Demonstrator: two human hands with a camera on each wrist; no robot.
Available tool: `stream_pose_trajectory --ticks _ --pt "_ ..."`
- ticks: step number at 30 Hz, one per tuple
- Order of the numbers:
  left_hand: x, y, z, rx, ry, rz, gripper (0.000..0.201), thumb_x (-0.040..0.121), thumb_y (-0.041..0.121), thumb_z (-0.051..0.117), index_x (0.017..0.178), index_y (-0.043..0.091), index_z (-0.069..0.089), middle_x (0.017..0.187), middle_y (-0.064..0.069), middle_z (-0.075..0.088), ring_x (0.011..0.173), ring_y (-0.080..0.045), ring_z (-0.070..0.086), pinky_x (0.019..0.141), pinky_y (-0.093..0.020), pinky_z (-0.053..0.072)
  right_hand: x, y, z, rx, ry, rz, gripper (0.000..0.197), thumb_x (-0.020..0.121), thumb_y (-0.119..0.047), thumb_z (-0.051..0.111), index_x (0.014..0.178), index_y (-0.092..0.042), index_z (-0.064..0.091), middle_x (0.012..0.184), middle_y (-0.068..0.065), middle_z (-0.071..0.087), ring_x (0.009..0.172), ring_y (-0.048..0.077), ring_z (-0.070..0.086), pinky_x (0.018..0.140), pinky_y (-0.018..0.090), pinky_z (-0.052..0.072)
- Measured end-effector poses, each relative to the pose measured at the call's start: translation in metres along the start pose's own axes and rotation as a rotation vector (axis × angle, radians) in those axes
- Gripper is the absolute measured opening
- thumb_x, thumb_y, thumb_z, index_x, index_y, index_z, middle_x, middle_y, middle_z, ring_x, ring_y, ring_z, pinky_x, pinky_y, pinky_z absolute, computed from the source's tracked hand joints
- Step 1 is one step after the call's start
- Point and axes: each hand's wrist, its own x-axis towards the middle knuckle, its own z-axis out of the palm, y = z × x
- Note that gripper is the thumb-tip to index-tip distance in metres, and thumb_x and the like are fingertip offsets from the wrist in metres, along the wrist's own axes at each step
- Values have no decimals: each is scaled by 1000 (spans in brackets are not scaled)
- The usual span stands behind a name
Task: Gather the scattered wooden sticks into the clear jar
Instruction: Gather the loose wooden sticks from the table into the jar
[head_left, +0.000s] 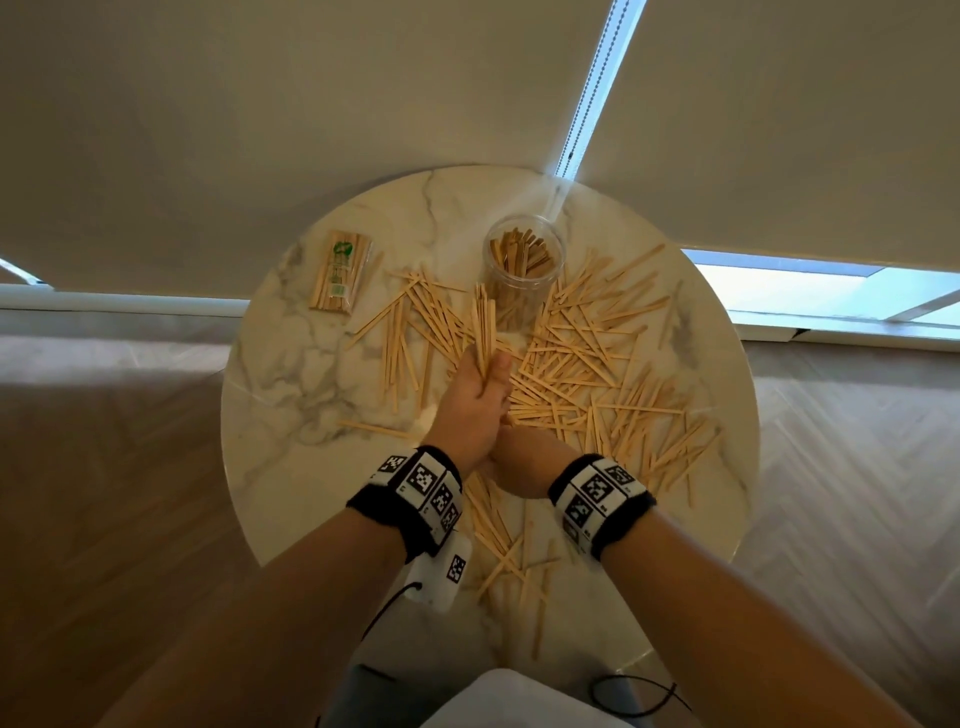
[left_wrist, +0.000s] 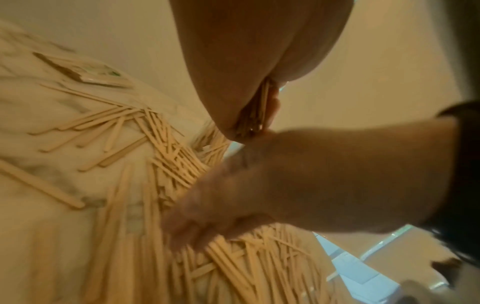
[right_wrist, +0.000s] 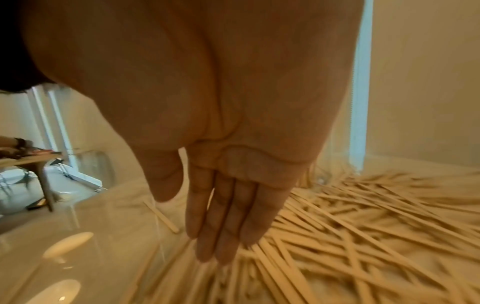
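Note:
The clear jar (head_left: 524, 265) stands at the back middle of the round marble table (head_left: 291, 374) and holds several wooden sticks. Many more sticks (head_left: 582, 364) lie scattered around it, mostly to the right. My left hand (head_left: 480, 384) grips an upright bundle of sticks (head_left: 484, 322) just in front and to the left of the jar; the left wrist view shows the bundle's ends (left_wrist: 257, 111) inside the curled palm (left_wrist: 246, 61). My right hand (head_left: 519, 462) is right behind the left one, fingers (right_wrist: 226, 226) straight and together, tips down on the loose sticks (right_wrist: 363, 236).
A sealed packet of sticks (head_left: 340, 273) lies at the table's back left. More loose sticks (head_left: 498, 551) lie near the front edge between my wrists. Closed blinds hang behind the table. A cable (head_left: 639, 696) and a white surface sit below the front edge.

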Motion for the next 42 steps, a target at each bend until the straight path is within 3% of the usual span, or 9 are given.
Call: stream_pose_trajectory --ticks 3,8,13,17,23,27,33,37,42 --pt "-3 -12 -23 228 22 -26 70 92 73 48 123 10 54 115 -23 67 108 -42 63 96 -55 53 -8 27 0 312 105 167 34 105 -24 38 119 -12 67 117 8 68 106 25 62 93 37 50" --pt "-15 -31 -42 590 -165 -44 44 92 63 60 77 22 53 64 8 50 58 -10 48 60 -30 40 -15 46 -42 859 766 205 65 102 -63 20 115 -22 68 109 -6 70 102 13 62 91 36 45" --pt "-6 -18 -27 696 -263 -46 19 91 45 70 93 26 63 82 2 70 74 -16 66 66 -32 52 -8 15 -42 216 550 130 59 101 -63 29 72 -21 60 64 -3 62 60 13 60 58 29 47" --pt "-2 -16 -29 680 -303 -53 54 85 53 75 128 26 59 108 5 72 93 -13 68 84 -38 58 -4 24 -35 359 609 160 47 101 -41 44 67 -16 64 58 -1 60 56 16 59 52 26 40" --pt "1 -8 -31 238 92 -194 61 89 78 45 120 28 58 105 2 71 86 -17 73 81 -45 61 -17 43 -32 711 765 377 47 94 -36 49 52 -15 47 44 -6 40 43 14 39 50 25 34" --pt "10 6 -12 -41 201 -307 57 102 62 36 105 11 61 94 -14 75 54 -24 70 46 -28 54 -15 33 -38 769 803 386 55 97 -49 45 60 -10 56 47 -3 47 44 14 45 51 27 37" --pt "27 10 -16 -128 239 -279 46 107 44 41 94 7 65 85 -22 69 39 -13 45 41 -23 35 -31 37 -59 741 689 230 60 88 -69 53 68 -15 69 58 1 63 52 14 55 58 33 47" --pt "47 31 -24 -170 142 -192 54 106 54 34 113 9 63 92 -15 77 58 -18 63 52 -27 51 -53 56 -99 746 860 211 46 93 -58 58 69 -20 68 55 -4 54 41 3 41 44 17 39" --pt "100 40 -36 146 144 -41 62 89 31 77 142 20 46 131 -4 60 109 -16 62 91 -36 54 -49 85 -173 355 1074 348 45 96 -53 54 73 -17 66 56 -5 51 51 9 45 53 26 29"
